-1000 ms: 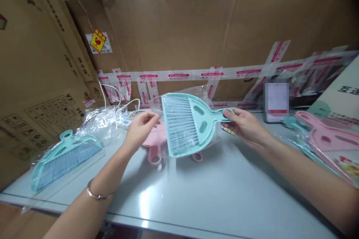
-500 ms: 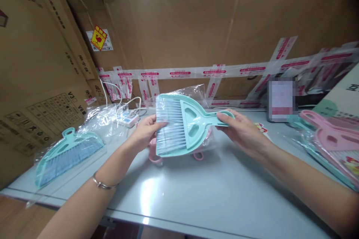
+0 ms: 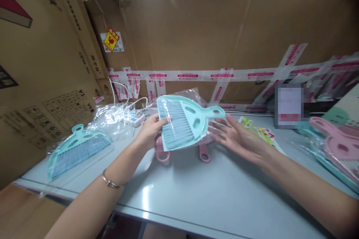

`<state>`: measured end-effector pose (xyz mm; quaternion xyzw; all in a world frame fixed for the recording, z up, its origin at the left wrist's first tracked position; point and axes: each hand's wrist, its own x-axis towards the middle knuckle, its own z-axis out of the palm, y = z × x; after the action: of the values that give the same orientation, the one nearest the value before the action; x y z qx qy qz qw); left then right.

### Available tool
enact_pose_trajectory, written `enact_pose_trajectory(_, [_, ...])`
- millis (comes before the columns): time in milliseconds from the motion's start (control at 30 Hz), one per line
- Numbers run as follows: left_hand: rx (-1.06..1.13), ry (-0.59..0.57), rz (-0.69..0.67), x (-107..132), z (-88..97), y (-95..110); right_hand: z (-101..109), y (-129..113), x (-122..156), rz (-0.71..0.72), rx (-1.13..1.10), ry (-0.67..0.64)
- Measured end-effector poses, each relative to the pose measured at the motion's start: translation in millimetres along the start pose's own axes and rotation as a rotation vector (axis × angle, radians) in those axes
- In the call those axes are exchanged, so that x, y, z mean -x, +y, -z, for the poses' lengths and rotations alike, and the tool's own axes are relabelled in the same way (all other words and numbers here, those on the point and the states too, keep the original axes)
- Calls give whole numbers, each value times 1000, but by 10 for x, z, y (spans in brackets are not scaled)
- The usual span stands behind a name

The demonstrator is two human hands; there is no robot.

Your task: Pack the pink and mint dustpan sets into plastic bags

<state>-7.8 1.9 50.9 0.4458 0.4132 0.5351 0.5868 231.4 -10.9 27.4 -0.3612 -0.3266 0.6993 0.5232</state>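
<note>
My left hand grips the bristle end of a mint-green dustpan and brush set, held above the table with its handle pointing right. Clear plastic wrap shows around its upper edge. Just off that handle is my right hand, its fingers spread and holding nothing. Beneath the set, two pink handles stick out on the table; what they belong to is mostly hidden. A second mint-green dustpan and brush set lies in clear wrap to the left.
Large cardboard boxes stand along the back and left of the table. A white power strip sits behind crumpled plastic. At right are pink and green dustpan sets, a blurred upright device and colourful cards.
My right hand has let go of the handle and opened beside it. The left hand keeps its hold on the set. The view has shifted slightly left.
</note>
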Motion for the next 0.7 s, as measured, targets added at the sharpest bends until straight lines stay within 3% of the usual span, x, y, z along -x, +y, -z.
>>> enact_pose_trajectory(100, [127, 94, 6, 56, -158, -185, -113, 83, 66, -2, 10, -93])
enact_pose_trajectory(200, [162, -6, 46, 167, -305, -306, -214, 146, 115, -15, 76, -94])
enact_pose_trajectory(300, [-95, -361, 159, 243, -219, -137, -170, 110, 85, 16, 80, 66])
enact_pose_trajectory(400, [-546, -832, 317, 227, 99, 261, -16, -27, 17, 48, 69, 150])
enact_pose_trajectory(433, [-609, -854, 314, 204, 210, 380, 28, -77, 2, 45, 87, 145])
enact_pose_trajectory(467, [-621, -733, 230, 176, 300, 466, 57, -121, -4, 37, 115, 126])
enact_pose_trajectory(533, [-524, -313, -12, 119, 383, 513, 65, -172, 10, 14, 176, 66])
enact_pose_trajectory(567, [-472, -175, -51, 97, 370, 478, 46, -177, 27, -1, 203, 36])
enact_pose_trajectory(600, [-427, -122, -37, 85, 326, 416, 17, -169, 49, -16, 228, 14])
enact_pose_trajectory(700, [-327, -319, 174, 113, 94, 193, -72, -102, 107, -63, 313, 10])
